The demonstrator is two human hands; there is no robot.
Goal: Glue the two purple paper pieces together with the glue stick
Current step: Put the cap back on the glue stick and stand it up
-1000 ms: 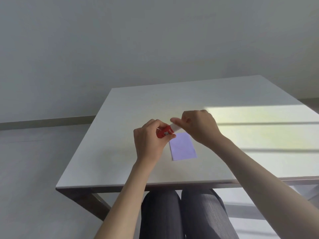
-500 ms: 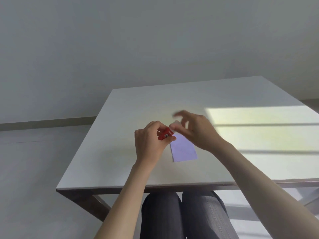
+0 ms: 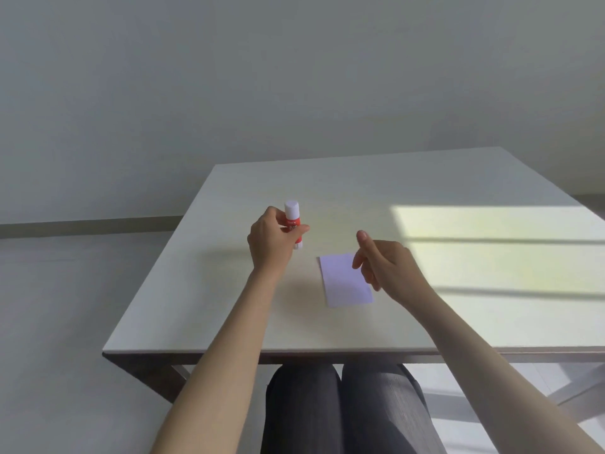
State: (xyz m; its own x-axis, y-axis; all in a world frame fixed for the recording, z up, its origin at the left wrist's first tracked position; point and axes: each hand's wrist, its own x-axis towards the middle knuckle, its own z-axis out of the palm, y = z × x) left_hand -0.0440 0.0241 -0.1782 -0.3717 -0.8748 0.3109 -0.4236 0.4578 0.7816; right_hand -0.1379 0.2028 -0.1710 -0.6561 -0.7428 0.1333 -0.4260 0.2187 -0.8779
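My left hand (image 3: pixel 271 240) grips a red glue stick (image 3: pixel 293 226) with a white cap on, held upright, its base at or just above the table. A pale purple paper rectangle (image 3: pixel 343 280) lies flat on the white table (image 3: pixel 327 198) to the right of that hand. I can make out only one purple shape; whether it is two stacked pieces I cannot tell. My right hand (image 3: pixel 383 260) hovers over the paper's right edge, fingers loosely spread, holding nothing.
The table's near edge (image 3: pixel 294 350) runs just above my knees (image 3: pixel 343 411). A sunlit patch (image 3: pixel 491 244) covers the right side of the tabletop. A grey wall and floor lie beyond the far edge.
Both hands were together on the glue stick above the paper. Now the left hand has carried the capped stick up and left, and the right hand has let go and moved right.
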